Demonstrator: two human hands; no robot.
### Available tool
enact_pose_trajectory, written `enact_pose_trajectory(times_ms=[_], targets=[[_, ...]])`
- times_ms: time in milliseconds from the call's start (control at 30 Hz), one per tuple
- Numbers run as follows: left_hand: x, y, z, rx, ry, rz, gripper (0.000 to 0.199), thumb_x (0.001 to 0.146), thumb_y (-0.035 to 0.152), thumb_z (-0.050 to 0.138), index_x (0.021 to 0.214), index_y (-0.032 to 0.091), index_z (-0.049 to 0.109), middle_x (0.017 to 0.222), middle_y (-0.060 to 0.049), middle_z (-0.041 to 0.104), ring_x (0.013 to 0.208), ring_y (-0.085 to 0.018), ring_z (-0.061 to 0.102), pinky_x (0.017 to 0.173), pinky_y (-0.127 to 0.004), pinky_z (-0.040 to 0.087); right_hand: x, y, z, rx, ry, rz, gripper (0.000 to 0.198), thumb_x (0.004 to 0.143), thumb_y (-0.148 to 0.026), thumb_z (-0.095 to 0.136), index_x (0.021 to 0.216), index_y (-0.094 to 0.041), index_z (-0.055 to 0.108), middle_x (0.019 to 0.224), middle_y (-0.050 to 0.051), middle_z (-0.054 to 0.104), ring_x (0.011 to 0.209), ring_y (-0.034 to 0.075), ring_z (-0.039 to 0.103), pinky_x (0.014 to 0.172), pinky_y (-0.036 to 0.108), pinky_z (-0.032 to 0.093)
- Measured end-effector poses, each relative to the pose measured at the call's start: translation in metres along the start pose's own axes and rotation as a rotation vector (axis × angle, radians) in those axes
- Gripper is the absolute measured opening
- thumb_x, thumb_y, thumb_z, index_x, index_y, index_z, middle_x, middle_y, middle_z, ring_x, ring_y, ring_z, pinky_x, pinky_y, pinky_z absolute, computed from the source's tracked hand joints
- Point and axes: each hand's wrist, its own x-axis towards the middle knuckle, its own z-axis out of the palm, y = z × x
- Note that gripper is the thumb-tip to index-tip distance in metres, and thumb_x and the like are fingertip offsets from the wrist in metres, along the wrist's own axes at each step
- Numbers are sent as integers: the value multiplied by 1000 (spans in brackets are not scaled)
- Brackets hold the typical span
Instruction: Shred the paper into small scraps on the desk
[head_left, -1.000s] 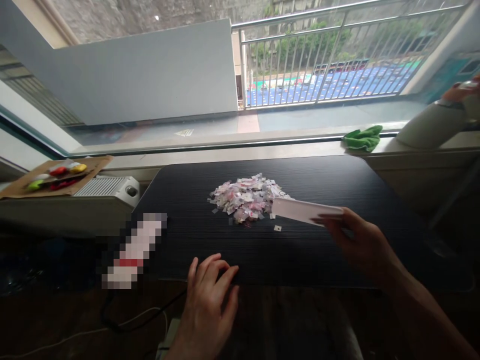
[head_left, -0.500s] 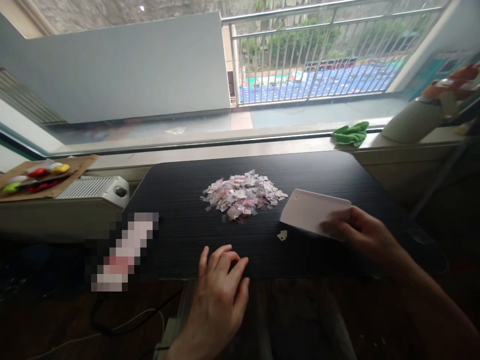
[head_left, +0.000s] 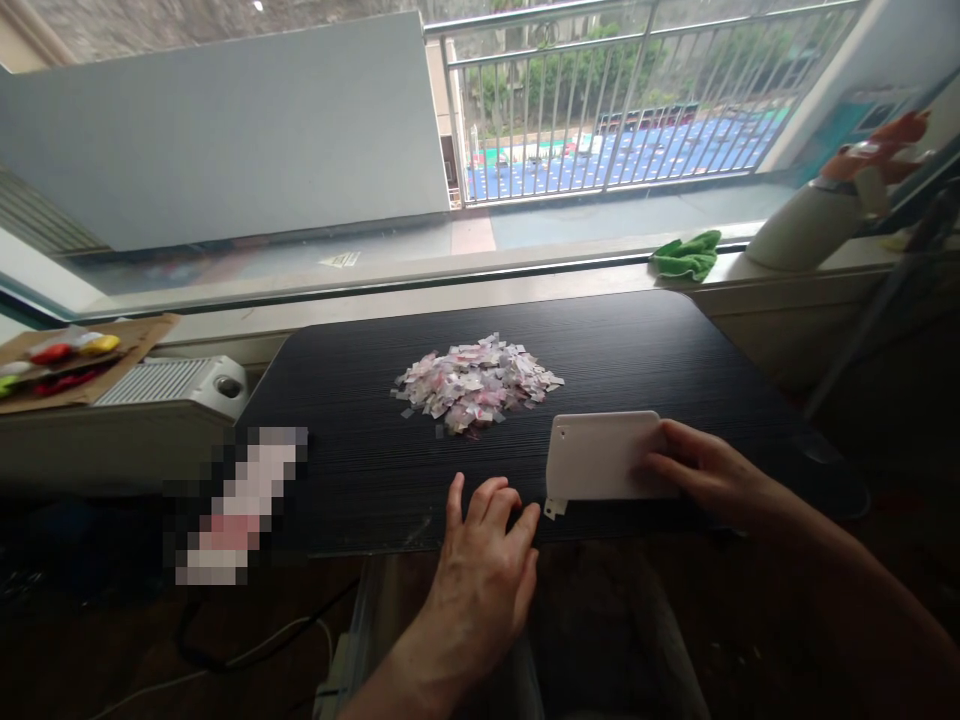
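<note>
My right hand (head_left: 694, 462) grips the right end of a pale, flat scraper-like card (head_left: 600, 458), which has a small hole near its upper left corner. The card is held low over the dark table (head_left: 352, 470). Just below its lower left corner lie a few small light scraps (head_left: 555, 508). My left hand (head_left: 487, 560), empty with fingers apart and slightly bent, is at the table's near edge, left of those scraps. Beyond both hands a heap of small cut paper pieces (head_left: 480, 380), white and pinkish, sits on the table.
A green cloth (head_left: 686, 257) and a pale spray bottle (head_left: 802, 225) stand on the sill behind the table. At left are a white radiator (head_left: 172, 385) and cardboard (head_left: 142, 335) with colourful items. A blurred-out strip (head_left: 247, 500) covers the table's left edge.
The card has come nearer to me and turned level, close to the loose scraps. My left hand has moved right towards them. The view has shifted slightly.
</note>
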Motion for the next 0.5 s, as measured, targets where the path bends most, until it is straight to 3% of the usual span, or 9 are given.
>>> enact_pose_trajectory(times_ms=[300,500], targets=[[-10,12,0,-29,-44,63,37,85,14,50,120,23,58,111,-6,61,121,-26,50,110,-64,30,-16,10,-6,54,-75,51,41,69,-57,69,89,-21,66,86,4,73,82,25,69,70,34,58],[-19,14,-1,-39,-40,127,35,85,14,49,118,21,59,110,-8,62,121,-27,50,110,-65,30,-37,1,-13,32,-77,13,36,74,-53,68,88,-20,68,79,4,74,75,23,70,62,30,58]])
